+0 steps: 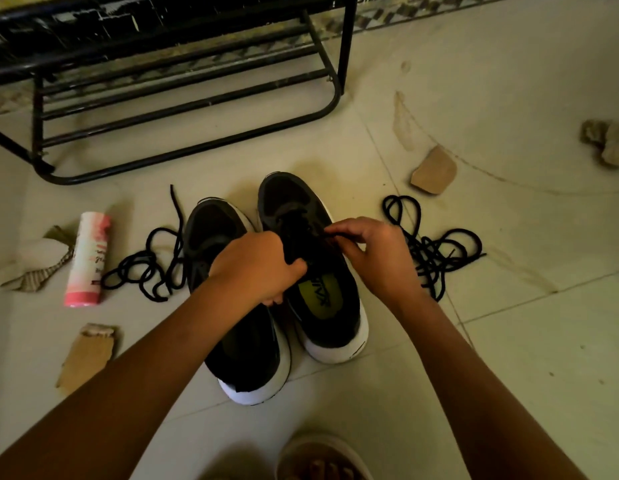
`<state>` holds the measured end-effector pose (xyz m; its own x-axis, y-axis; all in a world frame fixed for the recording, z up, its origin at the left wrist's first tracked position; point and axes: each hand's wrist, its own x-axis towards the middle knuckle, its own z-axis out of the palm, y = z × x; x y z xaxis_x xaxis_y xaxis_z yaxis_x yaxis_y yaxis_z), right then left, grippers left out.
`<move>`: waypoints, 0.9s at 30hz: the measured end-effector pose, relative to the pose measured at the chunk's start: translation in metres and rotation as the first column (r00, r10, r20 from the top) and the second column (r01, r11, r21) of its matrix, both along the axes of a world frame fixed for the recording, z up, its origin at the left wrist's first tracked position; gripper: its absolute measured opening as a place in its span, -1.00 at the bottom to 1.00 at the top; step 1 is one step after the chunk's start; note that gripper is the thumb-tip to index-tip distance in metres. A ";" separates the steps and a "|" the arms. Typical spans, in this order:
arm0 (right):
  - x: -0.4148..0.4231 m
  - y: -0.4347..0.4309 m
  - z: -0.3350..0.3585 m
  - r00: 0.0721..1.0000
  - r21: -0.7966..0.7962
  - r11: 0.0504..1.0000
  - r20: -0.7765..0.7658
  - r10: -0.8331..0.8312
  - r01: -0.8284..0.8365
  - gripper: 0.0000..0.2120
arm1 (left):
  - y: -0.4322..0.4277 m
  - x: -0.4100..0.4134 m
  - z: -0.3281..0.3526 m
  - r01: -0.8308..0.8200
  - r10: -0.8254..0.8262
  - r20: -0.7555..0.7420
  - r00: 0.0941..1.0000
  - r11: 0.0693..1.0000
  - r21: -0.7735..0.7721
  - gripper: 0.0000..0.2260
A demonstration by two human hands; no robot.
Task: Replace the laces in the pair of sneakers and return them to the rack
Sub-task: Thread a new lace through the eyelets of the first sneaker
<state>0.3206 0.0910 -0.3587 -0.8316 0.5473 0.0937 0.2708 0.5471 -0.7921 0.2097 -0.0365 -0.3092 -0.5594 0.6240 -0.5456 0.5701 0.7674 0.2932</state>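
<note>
Both forearms reach forward and down over the pair on the floor (pixel 491 358). The left hand (pixel 256 268) is curled around the tongue (pixel 296 242) of the farther sneaker (pixel 323 306), and the right hand (pixel 374 259) pinches a black lace (pixel 342 234) at its eyelets. The farther sneaker and the nearer sneaker (pixel 245 348) stand side by side before the rack (pixel 183 109), long axes running away from the person, toes toward the rack.

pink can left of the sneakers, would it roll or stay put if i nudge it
The pink can lies on its side on the smooth floor, so it would probably roll sideways. Its rigid-looking body should lift in one piece.
</note>
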 end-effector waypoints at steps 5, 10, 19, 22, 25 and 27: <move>0.017 0.034 0.003 0.838 -0.522 0.725 -0.034 -0.544 0.449 -0.85 | 0.001 -0.002 -0.002 -0.066 0.067 0.047 0.997 0.998 -0.018 -0.66; 0.033 0.040 0.001 0.841 -0.514 0.693 0.112 -0.530 0.505 -0.80 | 0.002 0.000 -0.002 -0.059 0.059 0.035 0.998 0.998 -0.013 -0.66; 0.003 0.002 0.012 0.998 -0.119 0.992 0.037 0.043 -0.038 -0.69 | 0.002 0.001 -0.003 -0.062 0.062 0.028 0.998 0.998 -0.001 -0.66; -0.002 -0.001 0.010 0.997 -0.053 0.997 0.060 0.056 -0.053 -0.81 | 0.002 0.002 -0.003 -0.066 0.067 0.034 0.997 0.998 -0.009 -0.65; -0.002 0.000 0.006 0.996 -0.072 0.997 0.090 -0.006 0.012 -0.86 | 0.001 0.001 -0.004 -0.077 0.077 0.045 0.996 0.997 -0.010 -0.64; -0.002 0.000 0.002 0.991 -0.179 0.980 0.119 -0.063 0.084 -0.84 | 0.001 0.001 -0.003 -0.077 0.078 0.051 0.996 0.997 -0.024 -0.64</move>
<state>0.3190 0.0908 -0.3570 -0.7882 0.6063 -0.1055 0.3979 0.3714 -0.8389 0.2104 -0.0357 -0.3126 -0.5764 0.5674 -0.5881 0.4930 0.8154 0.3035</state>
